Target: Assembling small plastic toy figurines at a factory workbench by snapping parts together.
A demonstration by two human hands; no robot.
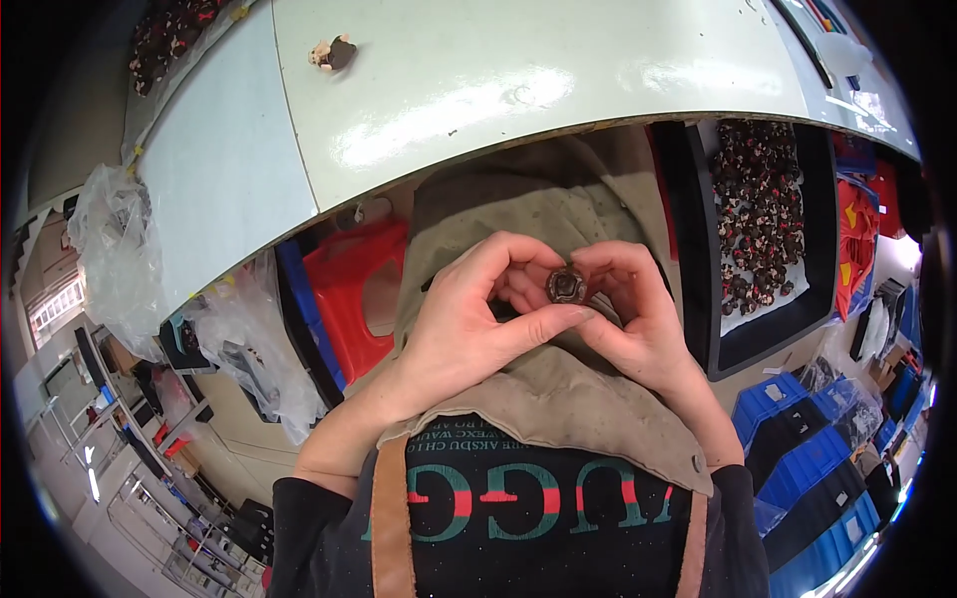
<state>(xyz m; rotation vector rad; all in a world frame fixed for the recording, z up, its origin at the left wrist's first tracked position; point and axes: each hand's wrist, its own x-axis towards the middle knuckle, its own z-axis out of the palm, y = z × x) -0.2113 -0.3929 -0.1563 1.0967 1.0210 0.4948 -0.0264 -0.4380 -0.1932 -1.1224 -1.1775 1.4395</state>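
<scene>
Over my lap, a small round dark brown piece (566, 286) with a glossy, ridged face sits between the fingertips of both hands. My left hand (464, 314) pinches it from the left, thumb stretched along its lower edge. From the right, my right hand (638, 309) closes its fingers and thumb on the same piece. The fingertips of the two hands nearly meet around it, and its underside is hidden. Beyond the hands, a small dark brown and cream piece (333, 53) lies on the pale tabletop (538, 60).
To the right, a black tray (763, 344) holds many small dark, red and cream pieces (756, 219). Blue crates (763, 399) stand behind it. A red plastic stool (351, 284) and clear plastic bags (120, 249) are on the left. More dark pieces (164, 40) lie at the far left.
</scene>
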